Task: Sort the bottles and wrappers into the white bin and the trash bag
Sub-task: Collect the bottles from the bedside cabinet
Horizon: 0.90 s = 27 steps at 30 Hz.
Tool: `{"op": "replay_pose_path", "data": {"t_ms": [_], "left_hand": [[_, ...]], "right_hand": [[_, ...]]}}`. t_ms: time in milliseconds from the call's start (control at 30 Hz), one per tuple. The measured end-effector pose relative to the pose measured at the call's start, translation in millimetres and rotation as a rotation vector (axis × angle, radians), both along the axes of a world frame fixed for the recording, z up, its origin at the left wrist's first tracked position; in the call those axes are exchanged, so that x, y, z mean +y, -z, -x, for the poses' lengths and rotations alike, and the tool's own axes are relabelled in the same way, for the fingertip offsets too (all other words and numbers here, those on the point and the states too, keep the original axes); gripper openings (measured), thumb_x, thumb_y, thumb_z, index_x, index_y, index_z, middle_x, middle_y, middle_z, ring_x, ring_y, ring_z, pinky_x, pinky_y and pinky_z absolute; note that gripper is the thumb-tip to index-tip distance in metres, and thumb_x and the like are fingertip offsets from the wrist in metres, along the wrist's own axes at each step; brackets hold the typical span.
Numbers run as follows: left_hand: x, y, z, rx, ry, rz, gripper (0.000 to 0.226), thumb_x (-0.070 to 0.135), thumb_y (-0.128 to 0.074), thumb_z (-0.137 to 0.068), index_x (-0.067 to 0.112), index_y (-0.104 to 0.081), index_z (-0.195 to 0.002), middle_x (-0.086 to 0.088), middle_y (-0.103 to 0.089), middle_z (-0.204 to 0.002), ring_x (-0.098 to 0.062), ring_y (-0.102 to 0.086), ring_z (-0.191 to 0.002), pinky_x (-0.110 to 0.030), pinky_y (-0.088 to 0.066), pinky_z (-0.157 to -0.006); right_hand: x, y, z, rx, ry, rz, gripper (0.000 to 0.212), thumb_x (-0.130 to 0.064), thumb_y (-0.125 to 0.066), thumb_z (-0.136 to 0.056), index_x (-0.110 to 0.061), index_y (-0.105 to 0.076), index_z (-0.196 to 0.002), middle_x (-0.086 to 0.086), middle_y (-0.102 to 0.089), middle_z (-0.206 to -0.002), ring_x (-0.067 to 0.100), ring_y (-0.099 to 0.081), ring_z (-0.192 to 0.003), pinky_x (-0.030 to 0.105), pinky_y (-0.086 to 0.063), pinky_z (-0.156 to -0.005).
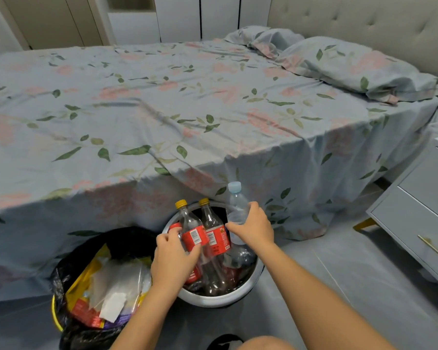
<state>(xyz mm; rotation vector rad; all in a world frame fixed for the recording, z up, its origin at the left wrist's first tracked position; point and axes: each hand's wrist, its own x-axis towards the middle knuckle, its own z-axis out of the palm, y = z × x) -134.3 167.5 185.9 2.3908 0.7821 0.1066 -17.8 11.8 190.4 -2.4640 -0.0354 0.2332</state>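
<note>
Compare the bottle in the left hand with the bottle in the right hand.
The red-labelled bottle gripped by the left hand has a yellow cap; the clear bottle held by the right hand has a pale blue cap. The first carries a red barcoded label; the second shows none. Both are clear plastic, upright over the white bin.

Bed (162, 109) under a wrinkled floral sheet, two matching pillows (344, 64) against a tufted beige headboard (364, 18). Grey nightstand (425, 218) with gold drawer pull at right, on grey floor (339, 269). Pale wardrobe doors (180, 16) behind.
</note>
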Motion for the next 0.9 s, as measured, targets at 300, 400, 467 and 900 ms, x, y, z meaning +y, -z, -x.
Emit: {"op": "replay_pose_path", "data": {"t_ms": [300, 400, 467, 900], "left_hand": [[-3.9, -28.8, -9.8, -0.043, 0.137, -0.141, 0.03, 0.049, -0.055, -0.085, 0.035, -0.064, -0.11, 0.01, -0.052, -0.107, -0.012, -0.057, -0.098, -0.029, -0.051, -0.072], [-11.7, -37.0, -15.4, -0.05, 0.188, -0.174, 0.026, 0.048, -0.054, -0.085, 0.039, -0.065, -0.107, 0.01, -0.053, -0.107, -0.011, -0.056, -0.1, -0.027, -0.048, -0.072], [-18.6, -44.7, -22.0, -0.044, 0.239, -0.203, 0.026, 0.048, -0.053, -0.086, 0.039, -0.065, -0.107, 0.009, -0.055, -0.108, -0.012, -0.057, -0.101, -0.026, -0.045, -0.073], [-245.5, -167.1, -163.7, -0.217, 0.892, -0.317, 0.029, 0.052, -0.053, -0.085, 0.033, -0.072, -0.095, 0.01, -0.064, -0.102, -0.013, -0.061, -0.098, -0.029, -0.05, -0.075]], "right_hand": [[5.6, 20.1, -8.1, 0.114, -0.048, 0.134, 0.074, -0.065, -0.064, -0.073, -0.01, -0.052, -0.12, 0.008, -0.059, -0.118, 0.027, -0.055, -0.11, 0.036, -0.049, -0.082], [-4.7, 14.8, -6.7, 0.029, -0.092, 0.245, 0.074, -0.07, -0.057, -0.074, -0.01, -0.054, -0.117, 0.008, -0.059, -0.119, 0.028, -0.048, -0.116, 0.04, -0.047, -0.089], [-16.9, 6.3, -5.8, -0.031, -0.15, 0.354, 0.069, -0.067, -0.049, -0.081, -0.012, -0.054, -0.121, 0.007, -0.057, -0.124, 0.028, -0.045, -0.12, 0.041, -0.044, -0.093], [-311.5, -166.4, -32.6, -0.196, 0.121, 0.602, 0.048, -0.058, -0.04, -0.09, -0.025, -0.063, -0.117, 0.006, -0.065, -0.117, 0.03, -0.051, -0.116, 0.039, -0.046, -0.091]]}}
